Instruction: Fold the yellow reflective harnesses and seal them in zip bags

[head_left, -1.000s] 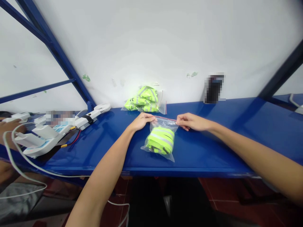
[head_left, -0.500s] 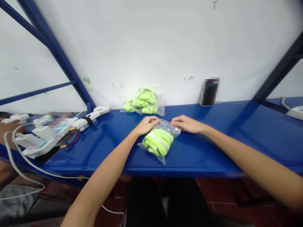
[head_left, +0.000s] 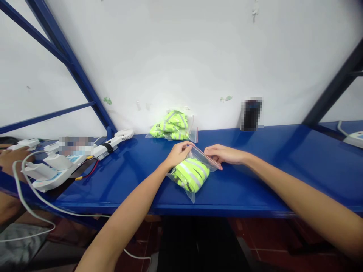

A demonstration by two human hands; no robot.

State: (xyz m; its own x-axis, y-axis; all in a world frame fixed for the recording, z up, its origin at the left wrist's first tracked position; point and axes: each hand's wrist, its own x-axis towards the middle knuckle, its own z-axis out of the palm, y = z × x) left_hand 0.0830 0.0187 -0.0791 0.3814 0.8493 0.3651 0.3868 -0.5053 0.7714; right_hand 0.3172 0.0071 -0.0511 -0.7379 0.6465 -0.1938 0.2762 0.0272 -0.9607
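A clear zip bag [head_left: 190, 195] lies near the front edge of the blue table, with folded neon-yellow fabric with silver reflective strips [head_left: 193, 174] inside. My left hand [head_left: 180, 153] pinches the left end of the bag's top edge, which has a red line along it. At the right end of that edge, my right hand [head_left: 217, 154] has its fingers closed on the plastic. The bag's top slants down to the right between the hands. Some of my right fingertips are hidden behind the plastic.
Against the wall lie several similar bags of yellow fabric [head_left: 172, 126]. A dark, blurred-out object [head_left: 251, 115] stands at the back right. On the left are a white power strip [head_left: 53, 181], cables and a small white fan [head_left: 124, 133]. Another person's hand [head_left: 14, 160] is at the far left.
My right hand has shifted slightly along the bag's top edge, and that edge now tilts more steeply. The bag has turned a little. The whole view has moved slightly.
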